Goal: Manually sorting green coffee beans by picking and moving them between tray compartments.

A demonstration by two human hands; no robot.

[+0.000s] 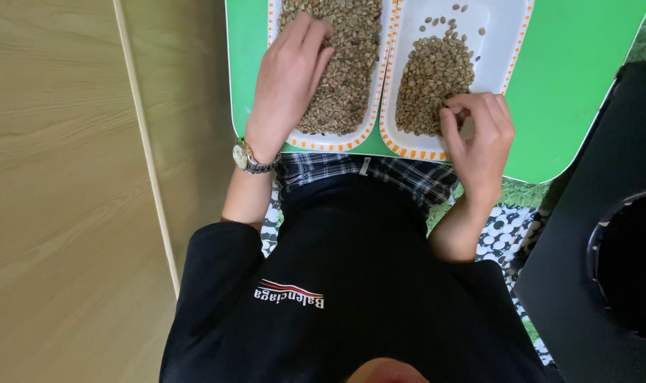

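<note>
Two white rectangular trays with orange-dotted rims lie side by side on a green board [571, 85]. The left tray [330, 144] is nearly full of greenish-brown beans [351, 64]. My left hand [287, 78], with a metal watch [246, 157] on its wrist, lies flat on those beans with fingers extended. The right tray [503, 35] holds a smaller bean pile [433, 78] and a few scattered beans on bare white. My right hand [482, 138] is at the near edge of that pile, its thumb and fingers curled together over a few beans.
A large black object with a round opening [606, 234] stands close on the right, beside the green board. Pale wooden flooring [60, 191] fills the left. My black shirt and checked cloth lie below the trays, over a patterned mat [510, 234].
</note>
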